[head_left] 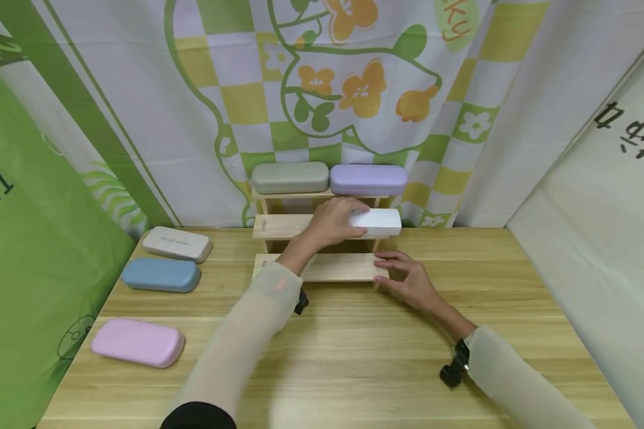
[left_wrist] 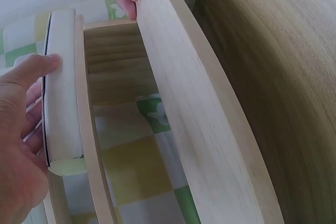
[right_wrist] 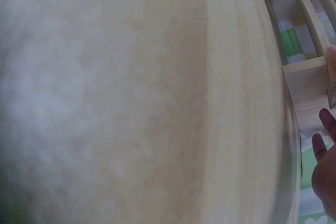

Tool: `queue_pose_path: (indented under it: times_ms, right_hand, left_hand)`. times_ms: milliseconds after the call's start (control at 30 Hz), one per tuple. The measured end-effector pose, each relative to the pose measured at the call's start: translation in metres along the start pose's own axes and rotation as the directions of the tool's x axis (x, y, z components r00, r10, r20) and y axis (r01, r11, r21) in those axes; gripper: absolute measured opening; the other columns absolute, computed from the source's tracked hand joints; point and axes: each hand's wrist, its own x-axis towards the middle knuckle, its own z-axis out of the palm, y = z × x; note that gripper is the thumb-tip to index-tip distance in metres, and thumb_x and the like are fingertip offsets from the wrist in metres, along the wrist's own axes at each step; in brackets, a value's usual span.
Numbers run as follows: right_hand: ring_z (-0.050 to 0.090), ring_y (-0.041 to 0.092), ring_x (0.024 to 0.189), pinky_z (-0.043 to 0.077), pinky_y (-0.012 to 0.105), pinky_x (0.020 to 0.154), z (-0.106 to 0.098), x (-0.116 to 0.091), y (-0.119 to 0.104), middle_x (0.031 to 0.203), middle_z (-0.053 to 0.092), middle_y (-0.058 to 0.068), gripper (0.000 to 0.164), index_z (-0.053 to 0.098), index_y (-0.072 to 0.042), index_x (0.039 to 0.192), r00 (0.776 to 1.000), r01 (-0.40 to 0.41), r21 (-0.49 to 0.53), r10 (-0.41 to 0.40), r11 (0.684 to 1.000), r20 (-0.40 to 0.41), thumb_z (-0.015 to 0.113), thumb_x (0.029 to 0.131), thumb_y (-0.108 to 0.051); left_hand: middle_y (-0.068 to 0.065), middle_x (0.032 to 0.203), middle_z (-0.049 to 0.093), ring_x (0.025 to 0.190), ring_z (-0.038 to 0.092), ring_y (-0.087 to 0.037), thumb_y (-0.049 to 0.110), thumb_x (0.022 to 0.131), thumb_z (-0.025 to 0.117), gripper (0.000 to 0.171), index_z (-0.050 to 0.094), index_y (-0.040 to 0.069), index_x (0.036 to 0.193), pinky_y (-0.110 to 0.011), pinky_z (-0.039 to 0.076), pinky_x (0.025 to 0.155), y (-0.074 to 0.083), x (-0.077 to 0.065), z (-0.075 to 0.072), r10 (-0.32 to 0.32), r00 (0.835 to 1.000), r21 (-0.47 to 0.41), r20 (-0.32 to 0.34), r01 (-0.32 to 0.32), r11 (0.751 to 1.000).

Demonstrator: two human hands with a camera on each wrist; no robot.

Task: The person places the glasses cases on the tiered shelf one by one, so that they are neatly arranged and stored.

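White glasses case [head_left: 381, 221] on the middle tier [head_left: 281, 226], left hand [head_left: 331, 221] on it

We see the person's left forearm reach diagonally across the table [head_left: 354, 369], the hand angled to the right. It holds the white case by its left part, fingers over the top and far side, thumb along the near side; the gap between them is just the case's breadth. The case lies lengthwise at the right end of the middle tier of a three-step wooden stand [head_left: 338, 269], jutting slightly past that end.

Our view of the right hand [head_left: 415, 287] finds it lower, coming in from the right with the wrist bent slightly. Its thumb and fingers grip the right end of the lowest tier, thumb at the front edge, fingers toward the back.

On the top tier we see a grey-green case [head_left: 290, 177] and a lavender case [head_left: 368, 179] side by side. Three more lie at the table's left: an off-white case [head_left: 177, 243] with lettering too small for us to read, a blue case [head_left: 161, 274] just below it, and a pink case [head_left: 138, 342] nearest us. Behind the stand hangs a checked, flowered curtain [head_left: 247, 104].
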Motion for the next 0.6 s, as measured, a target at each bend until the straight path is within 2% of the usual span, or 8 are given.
queue_pose_path:
  times_ms: [300,600]
  right_hand:
    - [0.059,0.039,0.131,0.035,0.02,0.119,0.0001,0.0015,0.0024,0.135,0.069,0.017,0.034,0.076,0.008,0.117,1.0,-0.003,-0.012,0.003,1.0,0.003,0.086,0.085,0.004]
    - [0.058,0.041,0.13,0.035,0.02,0.119,-0.0003,0.0006,0.0035,0.134,0.067,0.024,0.034,0.076,0.009,0.117,1.0,-0.002,0.007,0.002,1.0,0.002,0.085,0.084,0.006]
  left_hand:
    - [-0.004,0.133,0.074,0.11,0.071,-0.024,0.032,0.088,0.088,0.049,0.075,0.014,0.132,-0.038,0.059,0.088,0.0009,0.0003,0.0027,-0.007,0.999,0.012,-0.036,0.008,1.0]
    - [-0.003,0.132,0.074,0.109,0.071,-0.023,0.032,0.088,0.088,0.048,0.076,0.015,0.131,-0.037,0.059,0.087,0.0043,0.0013,0.0045,-0.022,0.999,0.013,-0.042,0.022,1.0]
